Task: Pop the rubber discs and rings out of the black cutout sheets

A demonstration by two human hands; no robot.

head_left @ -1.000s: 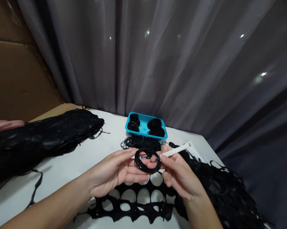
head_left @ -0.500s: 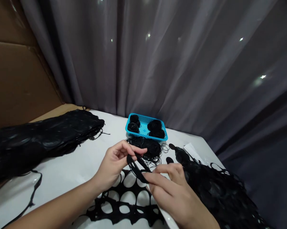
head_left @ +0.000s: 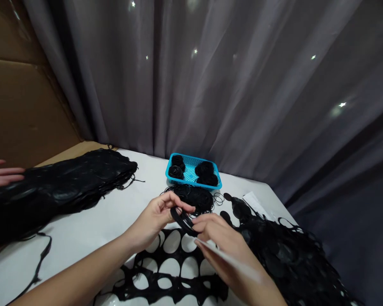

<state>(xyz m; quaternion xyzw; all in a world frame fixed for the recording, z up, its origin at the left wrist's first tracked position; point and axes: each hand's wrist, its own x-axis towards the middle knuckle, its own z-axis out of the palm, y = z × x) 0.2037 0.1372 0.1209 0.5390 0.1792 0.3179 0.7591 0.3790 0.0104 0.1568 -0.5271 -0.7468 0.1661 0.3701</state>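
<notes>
A bundle of thin black rings point(head_left: 182, 222), looking like rubber O-rings, hangs between my two hands. The thumb and fingers of my left hand point(head_left: 161, 212) pinch its upper left end. My right hand point(head_left: 221, 236) grips the lower right end with its fingertips, and a flat white strip point(head_left: 231, 261) lies along that same hand, its hold partly hidden. Below both hands is a black sheet full of round holes point(head_left: 180, 254). Just beyond my fingers lies a loose heap of black rings point(head_left: 198, 199).
Behind the heap stands a blue basket point(head_left: 190, 172) holding ring bundles. Perforated black sheets point(head_left: 67, 182) are stacked at left, near a cardboard box point(head_left: 26, 106). Another person's hand point(head_left: 3, 174) reaches in there. Black scraps point(head_left: 287, 259) and white paper point(head_left: 254, 203) lie right.
My right hand has shifted up and its fingers have curled in; the ring bundle looks more closed together. The white strip now shows more. Another person's hand has appeared at the left edge.
</notes>
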